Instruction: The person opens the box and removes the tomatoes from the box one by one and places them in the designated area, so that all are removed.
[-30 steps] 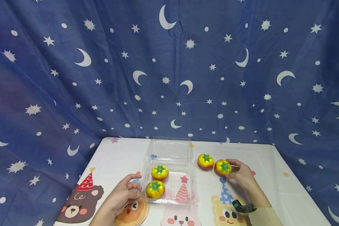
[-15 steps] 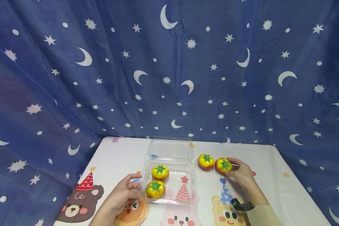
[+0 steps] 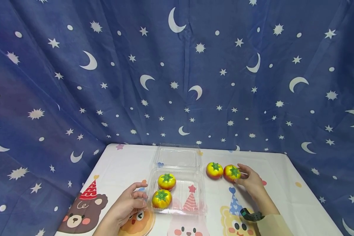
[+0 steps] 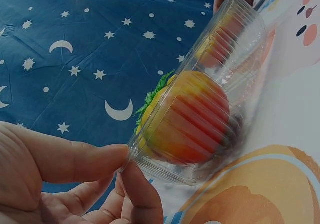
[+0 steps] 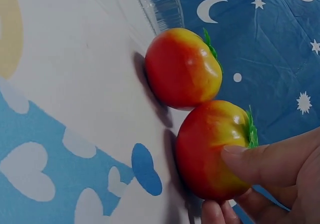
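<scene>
Nearest, a white tablecloth printed with cartoon animals (image 3: pixel 265 164) covers the work surface. The person's left hand (image 3: pixel 127 204) pinches the left rim of a clear, ribbed plastic clamshell container (image 3: pixel 179 194) between thumb and finger. In the container's left half sit two round red-and-yellow tomatoes with green leaf caps, a front tomato (image 3: pixel 162 200) and a rear tomato (image 3: pixel 166 182) behind it. To the container's right, the right hand (image 3: pixel 251 182), a black band (image 3: pixel 250 215) at its wrist, is clamped on a matching held tomato (image 3: pixel 231 174), thumb on its side. Whether this one bears fully on the cloth is hard to tell. Touching it on the left is a fourth tomato (image 3: pixel 214 171). Behind, the transparent lid (image 3: pixel 178 158) lies folded back; farthest hangs a dark-blue curtain with white moons and stars (image 3: pixel 206 78).
</scene>
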Demonstrator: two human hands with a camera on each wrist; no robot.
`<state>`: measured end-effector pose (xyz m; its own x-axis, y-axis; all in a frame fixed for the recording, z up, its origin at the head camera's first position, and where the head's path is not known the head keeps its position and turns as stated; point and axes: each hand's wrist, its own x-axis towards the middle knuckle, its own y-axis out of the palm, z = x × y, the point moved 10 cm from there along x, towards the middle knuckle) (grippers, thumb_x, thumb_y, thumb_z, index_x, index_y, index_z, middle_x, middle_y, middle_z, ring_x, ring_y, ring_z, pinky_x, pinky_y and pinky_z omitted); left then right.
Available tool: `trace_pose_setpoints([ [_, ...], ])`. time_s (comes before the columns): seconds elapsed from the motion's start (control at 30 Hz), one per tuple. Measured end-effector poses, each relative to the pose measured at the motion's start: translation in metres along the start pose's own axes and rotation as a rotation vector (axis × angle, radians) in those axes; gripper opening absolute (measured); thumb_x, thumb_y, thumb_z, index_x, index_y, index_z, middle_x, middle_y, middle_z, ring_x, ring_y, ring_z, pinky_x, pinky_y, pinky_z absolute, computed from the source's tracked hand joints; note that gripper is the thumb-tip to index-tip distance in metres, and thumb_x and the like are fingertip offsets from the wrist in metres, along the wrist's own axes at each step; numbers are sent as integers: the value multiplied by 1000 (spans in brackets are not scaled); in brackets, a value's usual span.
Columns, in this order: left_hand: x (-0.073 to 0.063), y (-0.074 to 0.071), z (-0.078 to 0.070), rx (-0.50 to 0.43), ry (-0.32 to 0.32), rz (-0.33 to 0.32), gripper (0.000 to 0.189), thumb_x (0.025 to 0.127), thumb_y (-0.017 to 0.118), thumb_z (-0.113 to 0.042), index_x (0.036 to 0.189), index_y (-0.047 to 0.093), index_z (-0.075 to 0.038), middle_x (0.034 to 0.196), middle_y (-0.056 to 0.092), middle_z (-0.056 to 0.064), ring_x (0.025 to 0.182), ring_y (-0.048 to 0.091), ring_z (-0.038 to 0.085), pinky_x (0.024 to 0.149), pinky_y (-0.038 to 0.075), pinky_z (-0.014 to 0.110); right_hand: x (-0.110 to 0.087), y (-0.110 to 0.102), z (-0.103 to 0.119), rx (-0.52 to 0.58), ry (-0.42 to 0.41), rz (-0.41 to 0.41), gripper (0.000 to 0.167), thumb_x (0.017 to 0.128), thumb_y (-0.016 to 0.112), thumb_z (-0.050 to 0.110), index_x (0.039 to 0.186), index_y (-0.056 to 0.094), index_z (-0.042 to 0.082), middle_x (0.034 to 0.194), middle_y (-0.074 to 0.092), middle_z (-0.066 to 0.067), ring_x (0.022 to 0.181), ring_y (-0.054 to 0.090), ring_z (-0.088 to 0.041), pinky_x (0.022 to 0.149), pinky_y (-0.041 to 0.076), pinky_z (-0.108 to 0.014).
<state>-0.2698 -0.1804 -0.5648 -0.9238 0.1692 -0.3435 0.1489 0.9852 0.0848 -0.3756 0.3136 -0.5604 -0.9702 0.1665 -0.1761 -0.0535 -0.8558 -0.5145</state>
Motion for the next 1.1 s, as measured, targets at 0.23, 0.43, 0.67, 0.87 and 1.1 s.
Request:
trace_pose_setpoints([
  [0.23, 0, -1, 1, 4, -2, -6, 84, 80, 71, 8, 156, 38, -3, 99, 65, 7, 74, 63, 20, 76, 61, 35, -3, 3, -1, 5, -11, 6, 80, 91, 75, 1, 164, 43, 11, 167, 42, -25, 145, 49, -48, 119, 45, -62],
  [0.43, 0, -1, 1, 5, 2, -4, 84, 80, 71, 8, 156, 38, -3, 99, 65, 7, 74, 62, 19, 76, 62, 36, -5, 3, 0, 12, -20, 8, 80, 92, 76, 3, 164, 43, 11, 168, 41, -24, 147, 49, -47, 119, 45, -58],
  [0.67, -1, 1, -1, 5, 13, 9, 84, 80, 71, 8, 156, 38, -2, 99, 65, 7, 74, 61, 18, 76, 61, 35, -7, 0, 1, 7, -37, -9, 81, 92, 75, 0, 165, 41, 10, 167, 44, -23, 146, 51, -46, 119, 46, -57],
  [0.87, -1, 1, -2, 0, 15, 8, 83, 80, 71, 8, 156, 38, -2, 99, 65, 7, 74, 62, 18, 75, 61, 33, -8, -7, 0, 11, -64, -32, 85, 92, 74, -4, 167, 37, 9, 166, 47, -22, 144, 55, -43, 115, 52, -49],
  [1.1, -2, 2, -2, -1, 16, 6, 83, 80, 70, 8, 156, 38, -2, 98, 65, 7, 73, 62, 18, 74, 61, 33, -15, -16, 0, 14, -75, -56, 82, 94, 73, -2, 167, 36, 9, 165, 49, -21, 144, 56, -42, 98, 60, -23],
])
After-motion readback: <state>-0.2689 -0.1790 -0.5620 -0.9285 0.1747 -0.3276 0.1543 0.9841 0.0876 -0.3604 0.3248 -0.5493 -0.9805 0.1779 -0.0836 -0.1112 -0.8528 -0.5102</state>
